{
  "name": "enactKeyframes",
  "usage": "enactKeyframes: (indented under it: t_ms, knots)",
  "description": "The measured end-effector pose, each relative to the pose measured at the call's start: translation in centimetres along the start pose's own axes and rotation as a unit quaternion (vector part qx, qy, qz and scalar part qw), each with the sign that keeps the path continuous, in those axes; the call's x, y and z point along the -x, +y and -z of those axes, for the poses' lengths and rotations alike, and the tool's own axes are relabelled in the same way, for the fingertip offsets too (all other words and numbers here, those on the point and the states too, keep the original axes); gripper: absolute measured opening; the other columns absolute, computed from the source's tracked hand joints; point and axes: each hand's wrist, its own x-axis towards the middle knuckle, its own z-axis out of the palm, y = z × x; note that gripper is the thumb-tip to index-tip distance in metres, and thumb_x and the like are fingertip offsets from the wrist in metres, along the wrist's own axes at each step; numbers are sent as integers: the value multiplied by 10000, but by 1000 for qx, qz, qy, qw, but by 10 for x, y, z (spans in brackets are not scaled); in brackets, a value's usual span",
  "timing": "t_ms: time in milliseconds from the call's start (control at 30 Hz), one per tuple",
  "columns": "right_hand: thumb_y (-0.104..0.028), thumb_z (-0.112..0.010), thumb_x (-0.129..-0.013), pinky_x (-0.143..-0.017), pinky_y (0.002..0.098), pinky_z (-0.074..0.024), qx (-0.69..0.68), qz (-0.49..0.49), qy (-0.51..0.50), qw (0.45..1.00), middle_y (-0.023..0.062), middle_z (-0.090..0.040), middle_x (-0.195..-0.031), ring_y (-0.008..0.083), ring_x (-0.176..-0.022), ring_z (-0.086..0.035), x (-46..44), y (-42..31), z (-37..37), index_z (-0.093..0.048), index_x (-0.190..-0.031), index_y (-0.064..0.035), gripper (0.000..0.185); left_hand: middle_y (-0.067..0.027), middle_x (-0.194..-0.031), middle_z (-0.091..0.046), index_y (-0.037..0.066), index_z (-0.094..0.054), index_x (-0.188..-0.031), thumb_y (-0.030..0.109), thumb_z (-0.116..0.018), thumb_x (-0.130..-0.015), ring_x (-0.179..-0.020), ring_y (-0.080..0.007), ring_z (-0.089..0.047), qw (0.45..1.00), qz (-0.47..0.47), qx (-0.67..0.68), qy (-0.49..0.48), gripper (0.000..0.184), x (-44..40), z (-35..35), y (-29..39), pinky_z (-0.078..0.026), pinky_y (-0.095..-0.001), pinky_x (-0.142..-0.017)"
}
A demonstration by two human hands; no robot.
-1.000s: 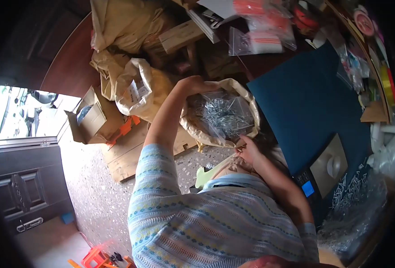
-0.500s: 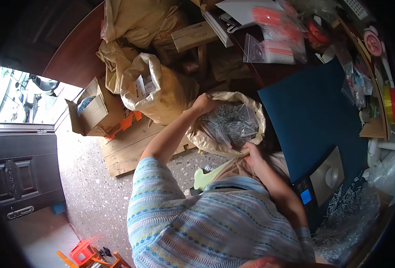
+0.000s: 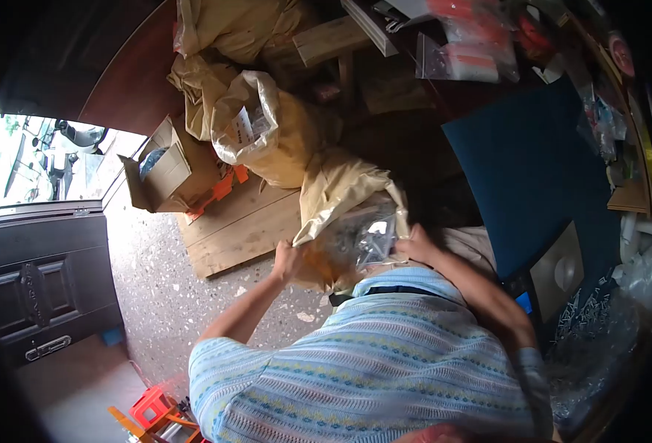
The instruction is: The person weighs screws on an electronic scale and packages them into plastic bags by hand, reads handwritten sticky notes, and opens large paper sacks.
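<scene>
A tan woven sack is tipped toward my body, its mouth facing me. Inside its opening lies a clear plastic bag with shiny grey contents, blurred by motion. My left hand is closed on the sack's rim at the left side of the mouth. At the right side of the mouth, my right hand is closed on the rim, close to the clear bag.
A second open sack and a cardboard box stand by a wooden pallet. On the right are a blue surface, a scale and loose screws. Zip bags lie at the top.
The sack has gone from upright to tipped toward me. My left hand has moved from the far rim down and to the left. My right hand stays at the rim's right side.
</scene>
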Motion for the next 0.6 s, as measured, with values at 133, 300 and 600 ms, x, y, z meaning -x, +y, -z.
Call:
enactKeyframes:
  t_ms: [133,300,600]
  knots:
    - [-101,-610,-617,-483,301,-420,47,-50,-89,994,51,-553,-570,95,-542,-520,18,-46,-11,-556,-598,65,176,51,-625,-544,-12,-654,-794,156,-610,-825,-576,-53,-455,992,59,109,28,176,14,10,1,-377,-267,-481]
    - [-129,-625,-642,-457,306,-419,-148,-18,14,989,77,-563,-560,131,-505,-529,15,-37,-11,-562,-591,42,190,49,-599,-493,7,-613,-712,223,-604,-830,-532,-52,-394,988,0,122,92,246,-44,-3,22,-316,-256,-441]
    - [-143,-656,-623,-564,292,-437,-316,-102,152,931,101,-547,-706,176,-630,-534,-15,4,3,-532,-816,65,310,23,-694,-557,42,-607,-786,200,-607,-837,-651,-65,-494,959,-20,281,4,166,-82,-41,65,-397,-226,-568]
